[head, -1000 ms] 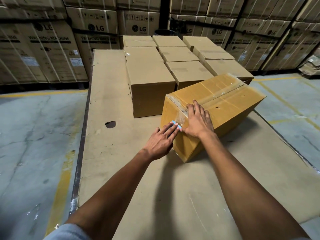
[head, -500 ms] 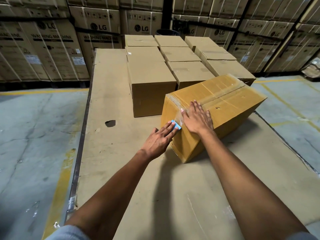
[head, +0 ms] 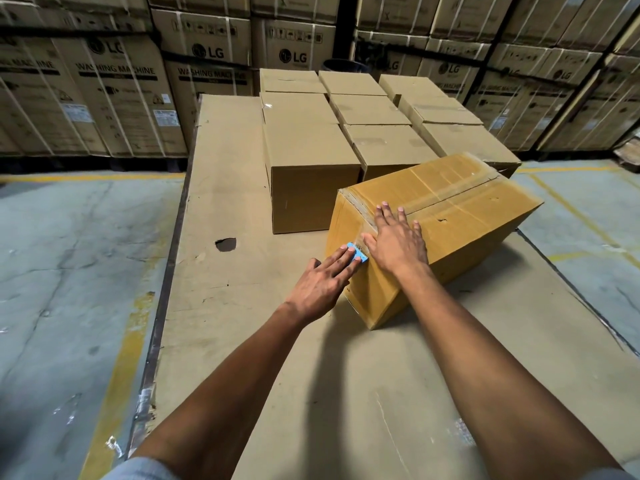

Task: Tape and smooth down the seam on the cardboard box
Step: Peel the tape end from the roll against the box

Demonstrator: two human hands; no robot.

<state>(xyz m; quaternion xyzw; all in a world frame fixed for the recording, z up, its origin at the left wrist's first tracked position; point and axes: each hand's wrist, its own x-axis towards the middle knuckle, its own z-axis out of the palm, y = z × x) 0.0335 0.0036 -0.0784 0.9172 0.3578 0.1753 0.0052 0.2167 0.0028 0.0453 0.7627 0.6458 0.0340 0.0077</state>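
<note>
1. Since a second ago, the right hand (head: pixel 398 242) has slid further up onto the top of the yellow-brown cardboard box (head: pixel 450 216); it lies flat with fingers spread, pressing the clear tape over the seam at the near edge.
2. Left hand (head: pixel 322 282), fingers extended, presses a small blue toothed tape cutter (head: pixel 358 252) against the box's near end face.
3. That box sits skewed on the cardboard-covered table (head: pixel 225 202).
4. Beyond it stand rows of plain brown cartons (head: pixel 311 161).
5. Farthest back are stacked printed washing-machine cartons (head: pixel 117 98).
</note>
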